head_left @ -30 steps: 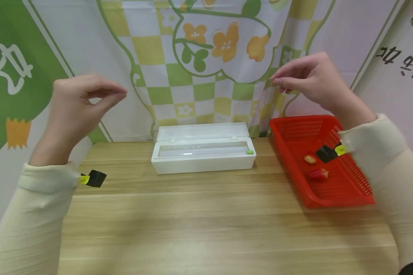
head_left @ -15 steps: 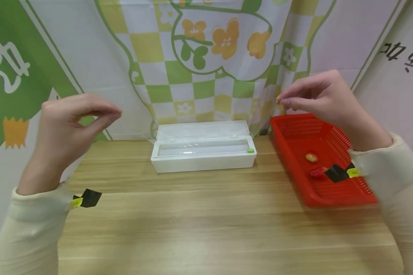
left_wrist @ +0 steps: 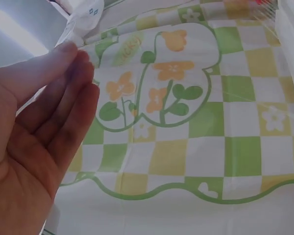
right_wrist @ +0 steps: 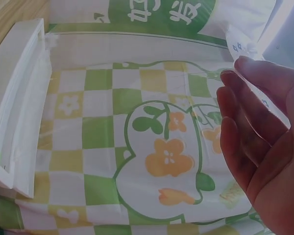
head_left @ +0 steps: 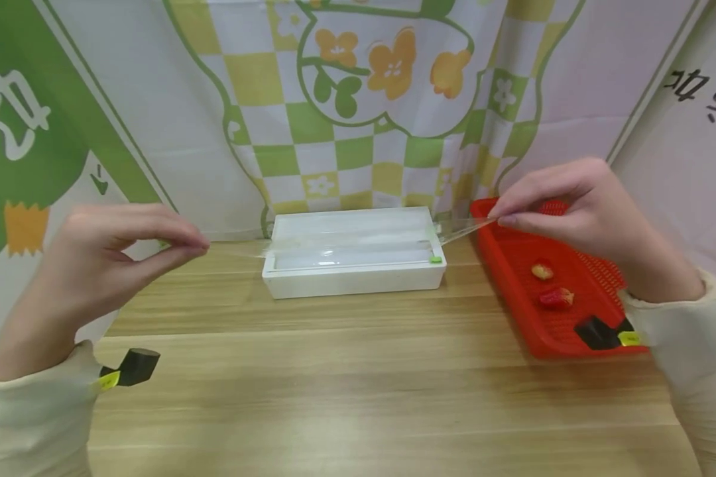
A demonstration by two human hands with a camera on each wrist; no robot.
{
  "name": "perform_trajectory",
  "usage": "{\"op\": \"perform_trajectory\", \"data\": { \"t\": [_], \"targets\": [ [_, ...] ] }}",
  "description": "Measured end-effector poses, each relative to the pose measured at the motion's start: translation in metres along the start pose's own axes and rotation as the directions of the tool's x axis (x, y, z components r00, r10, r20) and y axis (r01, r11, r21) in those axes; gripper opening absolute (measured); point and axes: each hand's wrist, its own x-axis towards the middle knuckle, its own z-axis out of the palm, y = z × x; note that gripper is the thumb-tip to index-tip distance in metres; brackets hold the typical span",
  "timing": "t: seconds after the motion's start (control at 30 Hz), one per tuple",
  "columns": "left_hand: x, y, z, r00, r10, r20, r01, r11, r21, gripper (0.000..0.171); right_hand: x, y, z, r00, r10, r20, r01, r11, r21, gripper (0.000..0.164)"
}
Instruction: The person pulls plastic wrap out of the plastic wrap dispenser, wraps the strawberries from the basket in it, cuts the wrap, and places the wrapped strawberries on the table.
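A sheet of clear cling film (head_left: 462, 230) stretches between my two hands, over the back of a white cling film dispenser (head_left: 353, 283). My left hand (head_left: 119, 258) pinches one edge of the film between thumb and fingers, left of the dispenser. On the other side my right hand (head_left: 585, 222) pinches the opposite edge, over the near part of a red basket. The dispenser's lid (head_left: 352, 222) stands raised at the back, and a green slider (head_left: 435, 260) sits at its front right corner. In the right wrist view the fingertips (right_wrist: 230, 76) meet the thumb.
The red plastic basket (head_left: 516, 311) stands to the right with two small items in it, a yellowish one (head_left: 542, 269) and a red one (head_left: 556, 299). A patterned curtain (head_left: 358, 152) hangs right behind the dispenser. The wooden table (head_left: 346, 377) spreads out in front.
Both hands have come down from in front of the curtain to about the height of the dispenser's lid. The film between them has lowered over the dispenser. The dispenser and basket have stayed put.
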Motion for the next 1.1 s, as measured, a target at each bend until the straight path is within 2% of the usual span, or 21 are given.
{"op": "perform_trajectory", "data": {
  "t": [0.13, 0.23, 0.33, 0.47, 0.63, 0.83, 0.97, 1.1],
  "targets": [
    [-0.003, 0.001, 0.003, 0.997, 0.062, 0.036, -0.054, 0.983, -0.177, 0.007, -0.008, -0.004, 0.003, 1.0, -0.024, 0.02, 0.024, 1.0, -0.016, 0.024],
    [-0.007, 0.001, 0.003, 0.992, 0.094, 0.081, -0.07, 0.961, -0.266, 0.009, -0.015, -0.007, 0.007, 0.998, -0.047, 0.047, 0.047, 0.999, -0.002, 0.02],
    [-0.011, -0.001, 0.003, 0.983, 0.101, 0.153, -0.045, 0.942, -0.333, 0.012, -0.019, -0.009, 0.013, 0.994, -0.082, 0.073, 0.079, 0.996, 0.047, 0.018],
    [-0.017, -0.005, 0.002, 0.96, 0.105, 0.259, 0.011, 0.913, -0.408, 0.023, -0.023, -0.014, 0.023, 0.988, -0.113, 0.106, 0.099, 0.987, 0.126, 0.018],
    [-0.027, -0.008, 0.009, 0.92, 0.124, 0.372, 0.078, 0.871, -0.484, 0.045, -0.033, -0.013, 0.032, 0.98, -0.101, 0.169, 0.075, 0.985, 0.156, 0.025],
    [-0.037, -0.01, 0.02, 0.865, 0.137, 0.483, 0.167, 0.829, -0.534, 0.043, -0.047, -0.008, 0.041, 0.969, -0.038, 0.243, 0.004, 0.99, 0.14, 0.042],
    [-0.042, -0.009, 0.024, 0.807, 0.08, 0.585, 0.281, 0.819, -0.5, 0.034, -0.055, -0.006, 0.05, 0.961, -0.001, 0.277, -0.047, 0.985, 0.164, 0.042],
    [-0.048, -0.008, 0.031, 0.751, 0.032, 0.659, 0.369, 0.808, -0.46, 0.024, -0.06, -0.005, 0.06, 0.949, 0.0, 0.314, -0.056, 0.984, 0.17, 0.037]
  ]
}}
